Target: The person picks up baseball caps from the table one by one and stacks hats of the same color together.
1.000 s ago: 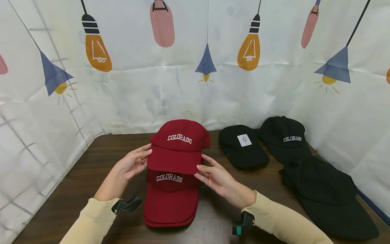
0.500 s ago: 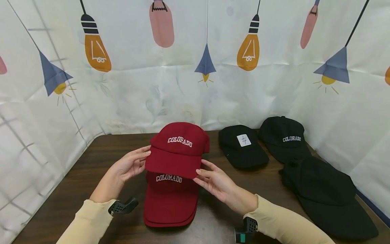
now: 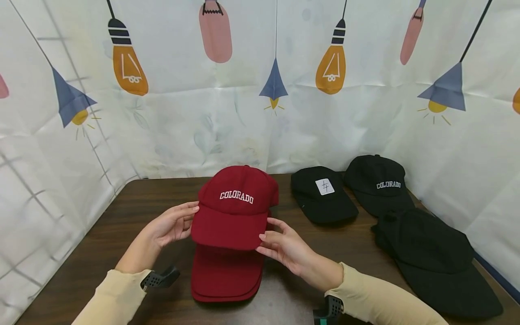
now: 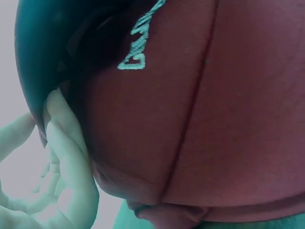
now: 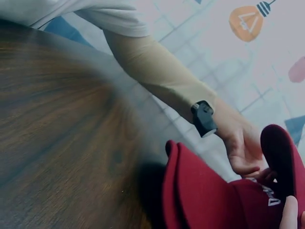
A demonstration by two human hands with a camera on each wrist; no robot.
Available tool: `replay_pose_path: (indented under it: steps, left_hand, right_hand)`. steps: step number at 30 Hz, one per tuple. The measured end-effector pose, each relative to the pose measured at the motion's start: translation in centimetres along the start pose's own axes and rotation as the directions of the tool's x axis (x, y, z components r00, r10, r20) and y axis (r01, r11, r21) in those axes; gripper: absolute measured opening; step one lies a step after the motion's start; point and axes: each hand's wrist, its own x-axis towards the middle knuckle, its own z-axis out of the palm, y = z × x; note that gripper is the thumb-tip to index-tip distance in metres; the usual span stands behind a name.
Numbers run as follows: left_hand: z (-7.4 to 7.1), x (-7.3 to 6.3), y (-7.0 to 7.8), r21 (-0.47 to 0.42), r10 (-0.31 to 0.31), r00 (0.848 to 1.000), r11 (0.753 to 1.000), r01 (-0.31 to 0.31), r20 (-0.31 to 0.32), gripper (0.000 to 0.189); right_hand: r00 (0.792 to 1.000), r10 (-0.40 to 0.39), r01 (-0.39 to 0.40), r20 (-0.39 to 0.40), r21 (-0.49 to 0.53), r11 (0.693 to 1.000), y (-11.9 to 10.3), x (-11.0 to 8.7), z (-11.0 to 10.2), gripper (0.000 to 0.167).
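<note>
On the table (image 3: 162, 194), black caps (image 3: 438, 253) are seen at the right. Over other red caps (image 3: 227, 275), the top red cap (image 3: 231, 225) is pinched from both sides by the left hand (image 3: 172, 225) and right hand (image 3: 284, 246)

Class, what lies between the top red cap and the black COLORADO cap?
Head view: a black cap with a white label lies between the top red cap and black COLORADO cap.

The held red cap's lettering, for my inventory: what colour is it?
White lettering, shown best in the head view.
</note>
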Motion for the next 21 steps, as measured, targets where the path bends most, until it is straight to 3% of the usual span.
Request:
replay_pose_path:
  steps: [7,13,21]
  left_hand:
    - [-0.5,0.1,-0.9,0.058,-0.042,0.999,0.997,0.041,0.008,0.028]
    - [-1.0,0.1,-0.7,0.113,-0.072,0.997,0.991,0.07,0.012,0.028]
    - [-1.2,0.0,-0.6,0.147,-0.098,0.995,0.985,0.095,0.014,0.027]
  right_hand:
    - [1.0,0.019,-0.018,0.012,-0.021,1.0,0.9,-0.2,-0.5,0.067]
    - [0.999,0.028,-0.026,0.046,-0.041,0.999,1.7,-0.2,-0.7,0.068]
    - [1.0,0.021,-0.021,0.006,-0.069,0.997,1.9,1.0,-1.5,0.032]
